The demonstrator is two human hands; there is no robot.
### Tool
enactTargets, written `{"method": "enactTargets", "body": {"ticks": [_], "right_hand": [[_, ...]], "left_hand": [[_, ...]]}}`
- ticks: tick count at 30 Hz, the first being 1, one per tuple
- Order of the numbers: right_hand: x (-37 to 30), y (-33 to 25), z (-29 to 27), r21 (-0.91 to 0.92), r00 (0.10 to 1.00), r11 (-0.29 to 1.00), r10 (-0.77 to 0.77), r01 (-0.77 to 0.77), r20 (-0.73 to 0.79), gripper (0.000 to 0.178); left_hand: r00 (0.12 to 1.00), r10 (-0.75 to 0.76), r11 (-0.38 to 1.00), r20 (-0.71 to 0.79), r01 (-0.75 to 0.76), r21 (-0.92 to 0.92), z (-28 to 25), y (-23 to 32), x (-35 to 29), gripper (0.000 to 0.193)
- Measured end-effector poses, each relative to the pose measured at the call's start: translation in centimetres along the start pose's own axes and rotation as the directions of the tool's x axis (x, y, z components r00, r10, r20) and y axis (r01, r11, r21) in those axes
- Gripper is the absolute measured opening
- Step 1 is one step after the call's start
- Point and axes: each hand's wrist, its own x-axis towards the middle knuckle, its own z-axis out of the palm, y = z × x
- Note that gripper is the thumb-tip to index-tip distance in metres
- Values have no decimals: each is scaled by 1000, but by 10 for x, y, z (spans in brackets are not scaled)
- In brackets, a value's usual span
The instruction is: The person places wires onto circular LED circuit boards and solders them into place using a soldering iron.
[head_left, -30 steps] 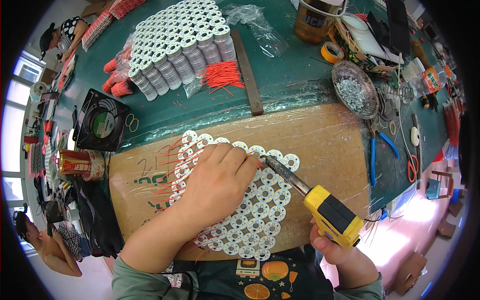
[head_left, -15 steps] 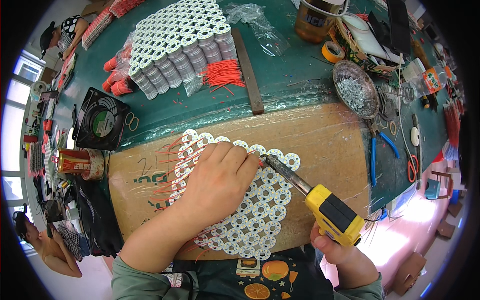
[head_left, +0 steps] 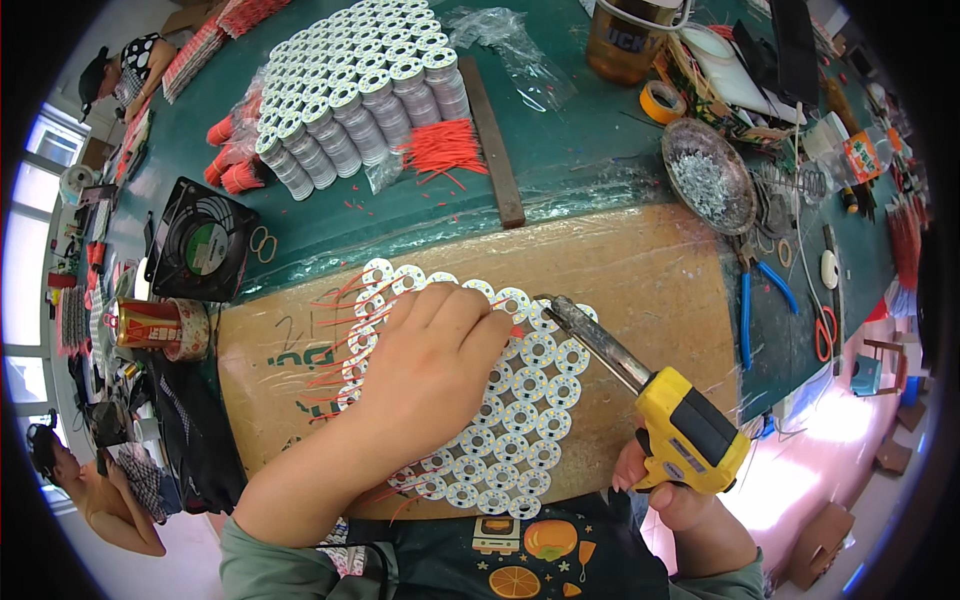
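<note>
A yellow-and-black soldering gun [head_left: 690, 432] is gripped in my right hand [head_left: 668, 490]. Its dark metal tip [head_left: 558, 306] hovers at the far right of a sheet of round white LED boards [head_left: 537, 349]. My left hand [head_left: 440, 345] is pinched over the middle of the sheet, with a bit of red wire [head_left: 517, 331] showing at its fingertips. Most of that wire and several boards are hidden under the hand. Thin red wires [head_left: 340, 325] stick out from the boards along the left side. The sheet lies on a brown cardboard panel [head_left: 650, 290].
Beyond the cardboard stand stacks of round boards [head_left: 345, 110], a pile of red wires [head_left: 445, 150] and a metal bar [head_left: 490, 150]. A black fan [head_left: 203, 240] is left. A dish of grey scraps [head_left: 710, 180], blue-handled pliers [head_left: 747, 315] and red scissors [head_left: 826, 336] lie right. Two people are far left.
The soldering gun has moved right and slightly toward me, its tip now away from my left fingertips. My left hand stays nearly in place.
</note>
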Motion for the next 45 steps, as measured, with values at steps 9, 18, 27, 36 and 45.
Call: {"method": "enactTargets", "body": {"ticks": [9,18,27,36,45], "right_hand": [[-12,4,-9,-289,999,956,46,-44,-1,32],[-12,4,-5,-374,995,922,83,-97,-52,30],[-13,10,-11,-485,997,871,69,-74,-29,35],[-14,13,-15,-510,998,859,56,-42,12,35],[-10,3,-11,-581,995,813,91,-47,46,28]], "left_hand": [[999,-18,1000,-32,18,-10,0,3,-13,25],[998,-41,999,-38,41,3,0,4,-15,28],[998,-52,998,-35,51,-29,0,1,-15,27],[998,-59,998,-27,58,-23,0,2,-14,26],[998,-56,998,-30,55,-16,1,1,-15,25]]}}
